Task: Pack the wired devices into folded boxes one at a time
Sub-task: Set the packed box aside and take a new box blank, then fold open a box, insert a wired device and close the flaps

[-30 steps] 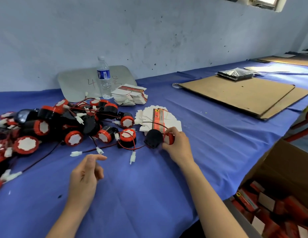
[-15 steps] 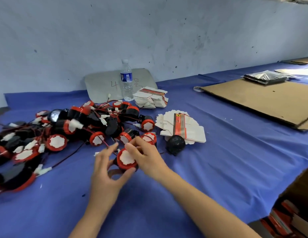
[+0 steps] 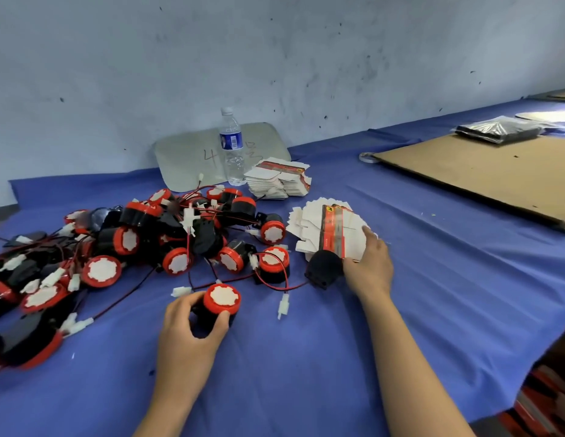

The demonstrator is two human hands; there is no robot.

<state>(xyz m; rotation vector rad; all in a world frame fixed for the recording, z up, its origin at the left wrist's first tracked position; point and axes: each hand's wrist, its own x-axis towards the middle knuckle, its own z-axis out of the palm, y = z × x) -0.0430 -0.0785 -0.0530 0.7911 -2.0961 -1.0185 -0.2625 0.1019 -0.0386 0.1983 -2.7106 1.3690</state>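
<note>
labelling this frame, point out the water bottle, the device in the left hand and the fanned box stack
water bottle [image 3: 231,142], head view, blue label
held device [image 3: 222,298], head view, white front face
fanned box stack [image 3: 333,223], head view, red band

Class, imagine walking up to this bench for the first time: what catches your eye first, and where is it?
The tangled heap of red-and-black wired devices sprawling over the left of the blue cloth grabs attention first. In front of it the left hand grips one device, while the right hand touches a fanned stack of flat boxes at centre.
</note>
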